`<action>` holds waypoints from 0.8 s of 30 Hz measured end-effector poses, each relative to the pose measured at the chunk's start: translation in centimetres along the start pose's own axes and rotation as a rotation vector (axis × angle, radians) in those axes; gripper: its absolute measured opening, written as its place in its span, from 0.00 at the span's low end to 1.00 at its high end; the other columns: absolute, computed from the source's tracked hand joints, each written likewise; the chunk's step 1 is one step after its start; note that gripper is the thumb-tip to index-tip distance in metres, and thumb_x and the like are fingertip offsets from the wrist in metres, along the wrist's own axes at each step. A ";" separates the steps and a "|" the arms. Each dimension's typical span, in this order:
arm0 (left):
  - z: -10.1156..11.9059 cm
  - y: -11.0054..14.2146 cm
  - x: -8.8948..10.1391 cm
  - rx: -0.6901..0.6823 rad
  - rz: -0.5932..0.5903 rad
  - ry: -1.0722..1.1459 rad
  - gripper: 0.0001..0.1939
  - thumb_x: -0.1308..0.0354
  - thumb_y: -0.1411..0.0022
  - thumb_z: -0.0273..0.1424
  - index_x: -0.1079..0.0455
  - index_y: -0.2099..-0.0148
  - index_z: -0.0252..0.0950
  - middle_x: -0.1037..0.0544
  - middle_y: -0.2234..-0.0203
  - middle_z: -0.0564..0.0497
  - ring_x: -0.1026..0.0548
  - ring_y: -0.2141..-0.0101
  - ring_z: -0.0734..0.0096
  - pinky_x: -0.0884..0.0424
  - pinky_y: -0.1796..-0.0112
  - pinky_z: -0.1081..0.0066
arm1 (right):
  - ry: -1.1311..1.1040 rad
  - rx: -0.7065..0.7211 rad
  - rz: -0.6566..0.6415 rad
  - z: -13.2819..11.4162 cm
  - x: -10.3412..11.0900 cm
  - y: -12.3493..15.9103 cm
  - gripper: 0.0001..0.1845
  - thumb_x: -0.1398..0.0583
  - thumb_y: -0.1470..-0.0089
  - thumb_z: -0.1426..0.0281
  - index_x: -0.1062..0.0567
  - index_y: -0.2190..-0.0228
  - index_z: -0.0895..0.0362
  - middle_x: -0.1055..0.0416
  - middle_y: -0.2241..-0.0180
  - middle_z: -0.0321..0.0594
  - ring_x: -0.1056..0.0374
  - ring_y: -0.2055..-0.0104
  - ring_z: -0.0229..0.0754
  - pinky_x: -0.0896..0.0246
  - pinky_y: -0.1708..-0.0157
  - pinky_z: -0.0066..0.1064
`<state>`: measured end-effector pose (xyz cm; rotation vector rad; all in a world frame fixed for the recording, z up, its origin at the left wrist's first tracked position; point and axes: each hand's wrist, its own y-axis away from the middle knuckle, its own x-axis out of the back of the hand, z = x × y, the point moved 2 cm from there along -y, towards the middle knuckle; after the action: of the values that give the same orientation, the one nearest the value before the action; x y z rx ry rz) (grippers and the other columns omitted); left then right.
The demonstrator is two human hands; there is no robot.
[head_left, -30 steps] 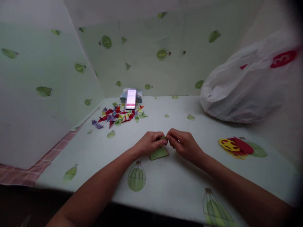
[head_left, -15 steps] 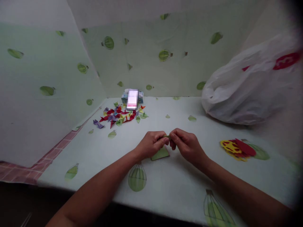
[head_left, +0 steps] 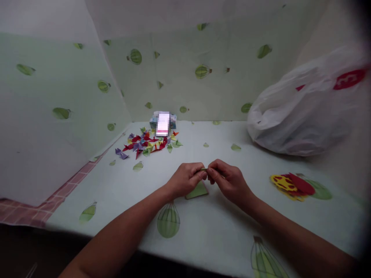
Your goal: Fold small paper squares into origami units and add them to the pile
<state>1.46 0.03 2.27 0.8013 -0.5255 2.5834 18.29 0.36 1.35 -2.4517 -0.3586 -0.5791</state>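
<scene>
Between my two hands is a small folded piece of green paper point(head_left: 204, 169), mostly covered by my fingers. My left hand point(head_left: 189, 177) pinches its left end between thumb and fingers. At the right end, my right hand point(head_left: 226, 175) pinches it too, fingers curled. Just beneath them a stack of green paper squares point(head_left: 197, 190) lies on the table, partly hidden by my left hand. Farther back on the left is a pile of folded paper cranes point(head_left: 145, 143) in red, purple, yellow and green.
A lit phone point(head_left: 162, 124) leans on a tissue box point(head_left: 173, 121) behind the cranes. On the right, a full white plastic bag point(head_left: 298, 112) stands by the wall. Yellow and red paper cutouts point(head_left: 292, 186) lie in front of it. The tablecloth point(head_left: 121, 204) has a balloon print.
The whole view has shifted slightly, with things appearing a little lower. My right fingers have loosened a bit along the green paper, and both hands stay close together on it.
</scene>
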 end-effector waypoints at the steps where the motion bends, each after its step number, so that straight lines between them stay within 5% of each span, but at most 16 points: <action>1: 0.0 0.0 0.0 -0.003 -0.002 -0.011 0.13 0.49 0.34 0.34 0.32 0.70 0.36 0.31 0.78 0.55 0.35 0.74 0.73 0.41 0.69 0.71 | 0.002 0.007 -0.013 0.0 0.0 0.0 0.12 0.45 0.37 0.67 0.30 0.73 0.56 0.31 0.80 0.34 0.36 0.78 0.35 0.43 0.75 0.27; 10: -0.5 0.1 -0.1 0.031 0.008 0.221 0.11 0.44 0.36 0.36 0.31 0.68 0.35 0.31 0.79 0.56 0.34 0.76 0.75 0.39 0.71 0.73 | 0.026 -0.019 -0.093 -0.3 0.5 -0.4 0.15 0.46 0.37 0.67 0.32 0.77 0.56 0.35 0.83 0.32 0.40 0.80 0.34 0.46 0.76 0.27; 15: -0.4 0.1 -0.2 0.139 0.031 0.319 0.12 0.43 0.38 0.36 0.33 0.71 0.35 0.33 0.81 0.57 0.36 0.79 0.77 0.40 0.74 0.74 | -0.019 -0.056 -0.016 0.0 0.4 -0.4 0.15 0.46 0.37 0.67 0.31 0.75 0.56 0.32 0.81 0.33 0.37 0.79 0.34 0.44 0.75 0.26; 24: -0.4 -0.1 0.0 -0.008 0.145 0.179 0.10 0.41 0.38 0.32 0.26 0.71 0.35 0.30 0.76 0.54 0.32 0.71 0.73 0.38 0.67 0.72 | 0.085 -0.026 -0.054 0.0 0.7 -0.7 0.15 0.44 0.39 0.68 0.31 0.77 0.57 0.34 0.83 0.32 0.40 0.81 0.33 0.48 0.76 0.27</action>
<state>1.33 0.31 1.96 0.5397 -0.5569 2.7497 18.64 0.95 2.01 -2.4393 -0.3853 -0.7131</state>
